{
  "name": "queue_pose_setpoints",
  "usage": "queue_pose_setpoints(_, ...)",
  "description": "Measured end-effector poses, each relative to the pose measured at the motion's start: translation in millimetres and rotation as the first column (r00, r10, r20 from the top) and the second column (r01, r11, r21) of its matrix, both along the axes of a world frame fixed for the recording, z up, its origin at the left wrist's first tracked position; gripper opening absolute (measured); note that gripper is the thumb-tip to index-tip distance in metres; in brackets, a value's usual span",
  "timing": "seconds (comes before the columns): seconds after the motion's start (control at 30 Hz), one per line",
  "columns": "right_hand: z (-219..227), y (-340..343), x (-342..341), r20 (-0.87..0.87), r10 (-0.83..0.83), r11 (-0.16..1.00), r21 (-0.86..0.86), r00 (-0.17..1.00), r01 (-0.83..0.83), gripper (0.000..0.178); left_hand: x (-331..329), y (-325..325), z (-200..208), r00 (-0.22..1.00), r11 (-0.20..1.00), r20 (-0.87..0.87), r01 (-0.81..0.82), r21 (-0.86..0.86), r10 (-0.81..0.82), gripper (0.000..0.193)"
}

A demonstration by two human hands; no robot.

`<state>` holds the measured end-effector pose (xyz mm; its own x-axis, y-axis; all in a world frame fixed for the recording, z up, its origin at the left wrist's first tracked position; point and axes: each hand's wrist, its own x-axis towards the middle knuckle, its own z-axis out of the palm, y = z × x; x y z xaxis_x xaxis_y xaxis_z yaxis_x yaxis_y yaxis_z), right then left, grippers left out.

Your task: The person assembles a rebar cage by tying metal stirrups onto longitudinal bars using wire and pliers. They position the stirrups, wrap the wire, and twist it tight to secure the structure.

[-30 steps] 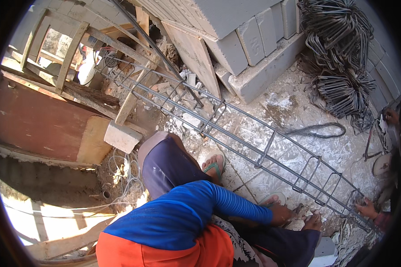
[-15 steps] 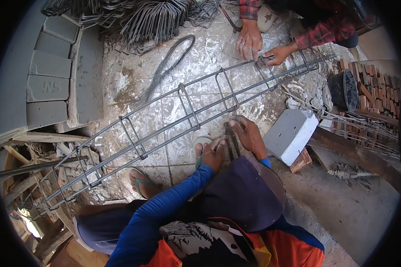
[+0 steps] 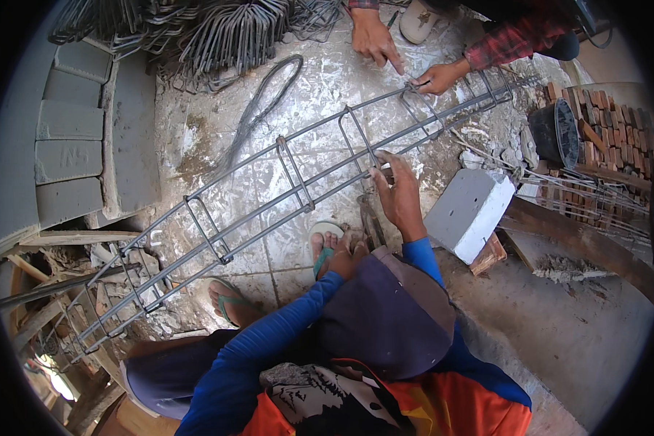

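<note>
Currently, a long steel cage (image 3: 310, 206) slants above the tiled floor (image 3: 283, 247), in front of the person's sandalled feet, its near-left end over rubble and timber. The right hand (image 3: 400, 196) is at the lower side of the cage, thumb and forefinger parted around the corner where a hoop (image 3: 362, 133) meets a long bar; whether they pinch any wire there is too small to tell. The left hand (image 3: 349, 256) sits low by the knee, fingers curled beside a dark pincer-like tool (image 3: 370, 221); I cannot tell whether they close on it.

Across the cage, a co-worker's hand (image 3: 439, 78) is at the upper bar by another hoop, while their other hand (image 3: 374, 42) points toward that spot.

As for progress, hoops stand spaced along the whole visible length, so the frame looks largely formed. Two corners have hands at them and seem unfinished; which others are bound does not show. A loop of thin wire (image 3: 251, 123) and a heap of bent hoops (image 3: 232, 36) lie unused beyond.
</note>
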<state>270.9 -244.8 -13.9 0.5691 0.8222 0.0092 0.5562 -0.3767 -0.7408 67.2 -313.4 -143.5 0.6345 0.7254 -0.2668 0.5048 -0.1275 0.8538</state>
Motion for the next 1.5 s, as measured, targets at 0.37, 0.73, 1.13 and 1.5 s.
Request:
queue_pose_setpoints(0.37, -14.8, -5.0, 19.3, 0.000, -0.071, 0.995, 0.077, 0.998, 0.070, 0.029, 40.0, 41.3, 16.3, 0.912, 0.779, 0.149, -0.231, -0.583, 0.382, 0.026)
queue_pose_setpoints(0.73, 1.5, 4.5, -6.5, 0.092, 0.048, 0.999, -0.017, 0.995, -0.046, 0.031, 82.2, 44.8, 29.9, 0.836, 0.859, 0.243, -0.421, -0.292, 0.492, 0.026)
queue_pose_setpoints(1.13, 15.8, 22.5, 0.5, 0.172, -0.039, 0.994, 0.111, 0.984, 0.020, 0.050, 114.5, 81.6, 27.2, 0.817, 0.876, 0.351, -0.348, -0.334, 0.458, 0.029)
queue_pose_setpoints(1.5, -6.7, 21.5, 16.2, -0.016, -0.205, 0.978, -0.027, 0.979, 0.205, 0.037, 124.7, 87.6, 52.9, 0.812, 0.845, 0.333, -0.325, -0.424, 0.479, 0.029)
